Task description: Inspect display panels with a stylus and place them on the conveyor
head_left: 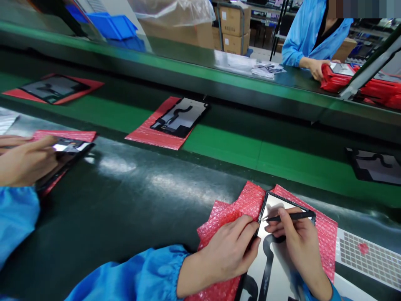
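In front of me lies a tablet-sized display panel (278, 267) with a black frame, a silvery back and a dark curved flex cable. It rests on red bubble-wrap (219, 217). My left hand (224, 251) is at its left edge, fingers bent and closed on the frame. Between the fingers of my right hand (299, 240) is a pair of black tweezers (296, 216). The tips point left, at a small pale spot by the panel's left edge, close to my left fingertips. What the tips grip is too small to make out. My hands hide part of the panel.
A perforated sheet of small labels (369, 255) lies at right. Beyond runs a green conveyor (232, 146) carrying panels, one on red wrap (156, 133). A co-worker's hands (28, 161) handle another panel at left; across the line a person (313, 37) holds red-wrapped panels.
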`<state>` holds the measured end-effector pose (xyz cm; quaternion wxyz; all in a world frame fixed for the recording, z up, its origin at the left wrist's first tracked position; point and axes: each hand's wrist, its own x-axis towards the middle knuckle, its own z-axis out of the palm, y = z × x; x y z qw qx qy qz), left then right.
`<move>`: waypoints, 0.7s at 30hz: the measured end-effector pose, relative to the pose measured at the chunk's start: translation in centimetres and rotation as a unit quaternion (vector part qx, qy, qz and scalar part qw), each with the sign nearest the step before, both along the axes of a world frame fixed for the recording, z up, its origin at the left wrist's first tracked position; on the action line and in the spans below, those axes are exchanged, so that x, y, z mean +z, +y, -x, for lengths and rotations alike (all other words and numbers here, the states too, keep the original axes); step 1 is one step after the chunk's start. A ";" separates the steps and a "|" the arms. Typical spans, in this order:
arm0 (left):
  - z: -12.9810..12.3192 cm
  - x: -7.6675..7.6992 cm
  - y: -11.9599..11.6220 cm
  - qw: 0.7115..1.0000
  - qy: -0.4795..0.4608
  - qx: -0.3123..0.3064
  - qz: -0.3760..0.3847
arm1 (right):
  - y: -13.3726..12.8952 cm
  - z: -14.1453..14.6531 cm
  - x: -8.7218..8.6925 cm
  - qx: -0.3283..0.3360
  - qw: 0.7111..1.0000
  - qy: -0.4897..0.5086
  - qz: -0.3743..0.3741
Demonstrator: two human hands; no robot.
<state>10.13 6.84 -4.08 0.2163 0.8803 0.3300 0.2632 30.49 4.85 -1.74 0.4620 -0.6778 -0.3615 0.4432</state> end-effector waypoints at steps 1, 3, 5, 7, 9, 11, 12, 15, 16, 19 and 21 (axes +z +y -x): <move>0.0 0.0 0.0 1.000 0.000 0.000 -0.006 | 0.1 0.0 0.0 0.001 1.000 -0.001 0.002; -0.1 -0.1 0.0 1.000 -0.004 0.004 -0.017 | 0.2 0.1 0.1 0.002 1.000 -0.001 0.006; -0.2 -0.1 0.0 1.000 -0.006 0.006 -0.023 | 0.2 0.1 0.1 0.000 1.000 0.002 0.007; -0.3 0.1 0.0 1.000 -0.002 0.007 -0.023 | 0.2 0.0 0.0 0.002 1.000 0.005 0.007; -0.3 0.3 0.1 1.000 0.001 0.006 -0.022 | 0.1 -0.1 -0.1 0.006 1.000 0.002 0.007; -0.2 0.5 0.1 1.000 0.004 0.005 -0.017 | 0.1 -0.2 -0.2 0.008 1.000 -0.002 0.007; -0.2 0.6 0.1 1.000 0.005 0.005 -0.013 | 0.0 -0.2 -0.2 0.009 1.000 -0.003 0.008; 0.0 0.9 0.1 1.000 0.020 -0.002 -0.004 | 0.0 -0.4 -0.4 0.013 1.000 -0.007 0.010; 0.0 1.0 0.1 1.000 0.028 -0.006 -0.005 | 0.0 -0.4 -0.5 0.014 1.000 -0.008 0.011; 0.0 0.7 0.2 0.998 0.059 -0.020 -0.015 | -0.1 -0.4 -0.9 0.012 1.000 -0.011 0.014; -0.1 0.3 0.2 0.997 0.077 -0.022 -0.017 | 0.0 -0.3 -1.2 0.007 1.000 -0.008 0.015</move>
